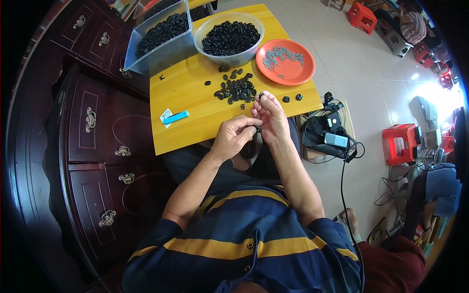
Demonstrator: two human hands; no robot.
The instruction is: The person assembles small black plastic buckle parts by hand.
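Observation:
Both my hands are close together over the near edge of the yellow table. My left hand point(230, 138) pinches a small black oval piece point(257, 129) between thumb and fingers, beside the right palm. My right hand point(274, 122) is turned palm up, and its thumb presses a small dark piece point(261, 96) against a fingertip. Just beyond them lies a loose pile of small black oval pieces point(237, 91). Two more black pieces point(292, 98) rest to the right of my right hand. An orange plate point(304, 74) holds many thin grey metal bits.
Behind the pile stands a clear bowl point(238, 60) full of black pieces, with a clear bin point(168, 57) of them left of it. A light-blue bar-shaped object point(176, 117) lies on a white label. Dark cabinets point(90, 115) flank the left; a cabled bag point(320, 132) sits at right.

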